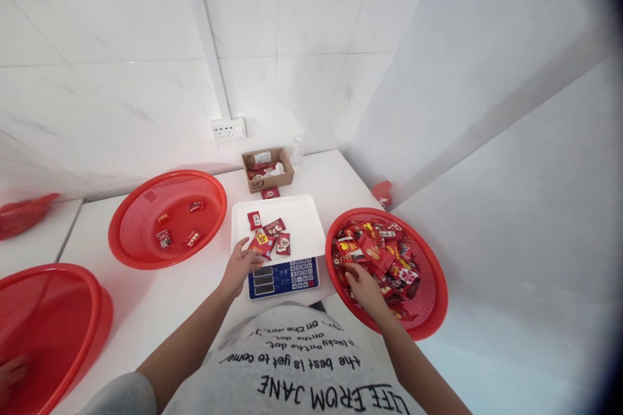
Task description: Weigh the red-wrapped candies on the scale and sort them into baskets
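Observation:
My left hand (pixel 241 267) is at the front left edge of the white scale tray (pixel 306 227), thumb and fingers apart, beside a red and yellow snack packet (pixel 263 243). Several small dark red packets lie around it on the tray, one of them a packet with a white label (pixel 283 244). Below the tray, the blue scale (pixel 283 279) shows its keypad and displays. On the right, my right hand (pixel 363 284) reaches into a red mesh basket (pixel 435 292) full of wrapped snack packets (pixel 374 253). Its fingers are spread over the packets, with some fingertips hidden.
Behind the tray stands a cardboard box (pixel 267 172) with packets, and a red packet (pixel 270 193) before it. A second red basket (pixel 168 220) at left holds several packets. Another person's hand (pixel 12 376) is inside a red basket (pixel 58 331) at lower left.

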Available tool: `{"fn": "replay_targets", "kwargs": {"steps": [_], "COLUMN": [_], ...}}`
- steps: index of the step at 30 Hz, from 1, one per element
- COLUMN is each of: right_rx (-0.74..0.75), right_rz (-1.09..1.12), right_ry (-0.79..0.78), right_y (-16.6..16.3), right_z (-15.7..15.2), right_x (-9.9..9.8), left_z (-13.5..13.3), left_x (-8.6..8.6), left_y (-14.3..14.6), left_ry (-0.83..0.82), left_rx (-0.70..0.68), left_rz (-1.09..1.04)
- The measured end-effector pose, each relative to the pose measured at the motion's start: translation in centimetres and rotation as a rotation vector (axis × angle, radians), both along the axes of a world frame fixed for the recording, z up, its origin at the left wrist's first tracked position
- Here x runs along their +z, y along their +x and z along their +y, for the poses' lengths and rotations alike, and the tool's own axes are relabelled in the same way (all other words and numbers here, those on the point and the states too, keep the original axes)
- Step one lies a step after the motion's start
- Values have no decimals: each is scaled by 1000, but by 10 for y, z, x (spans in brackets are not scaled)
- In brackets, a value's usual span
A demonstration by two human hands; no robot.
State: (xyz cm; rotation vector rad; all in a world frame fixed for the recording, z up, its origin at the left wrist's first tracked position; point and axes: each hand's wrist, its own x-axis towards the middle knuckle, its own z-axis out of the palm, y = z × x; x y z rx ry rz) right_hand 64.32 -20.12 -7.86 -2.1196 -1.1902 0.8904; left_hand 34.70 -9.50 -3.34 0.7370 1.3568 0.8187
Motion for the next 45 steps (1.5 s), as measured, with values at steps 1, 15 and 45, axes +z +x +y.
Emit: {"fn": "replay_targets", "kwargs": {"steps": [1, 15, 45], "right_rx": [52, 279, 47], "right_rz": [-49, 97, 65], "right_ry": [-57, -257, -211], "right_y": [3, 7, -4], "right_z": [-3, -2, 1], "right_x": [-5, 2, 12], "left_z": [1, -23, -33], "left_x": [2, 0, 1], "left_y": [0, 4, 7], "left_ry": [17, -22, -74], "left_rx": [-4, -278, -365], "left_rz": [5, -1, -21]}}
